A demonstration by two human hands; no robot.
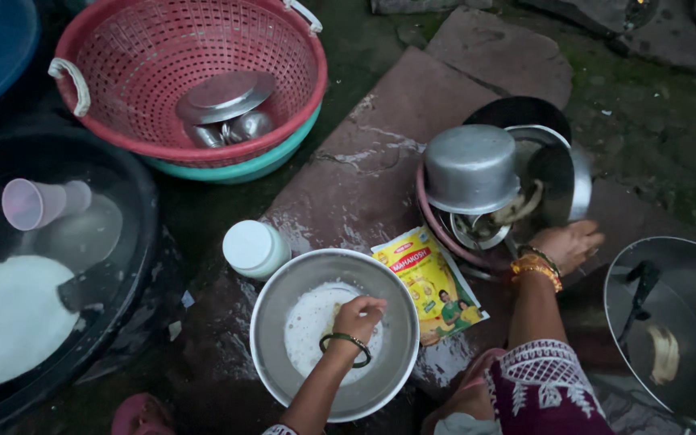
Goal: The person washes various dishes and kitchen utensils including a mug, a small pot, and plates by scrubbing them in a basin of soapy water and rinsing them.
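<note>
Head view: the left hand [358, 312] is held inside a steel bowl [271, 338], fingers closed on what seems to be a small yellowish scrubber, though it is mostly hidden by the fingers. White foam [308, 322] is seen in the bowl bottom just beneath that hand. The right hand [569, 244] is laid, fingers curled, on the edge of a pile of dirty dishes [493, 217]; whether anything is gripped cannot be told. An upturned steel pot [470, 167] is stacked on the pile, just beyond the right hand. Between the two hands a yellow packet [432, 282] is lying on wet stone. A white jar [254, 247] is placed beyond the left hand, and a red basket [122, 64] with steel items farther beyond it.
</note>
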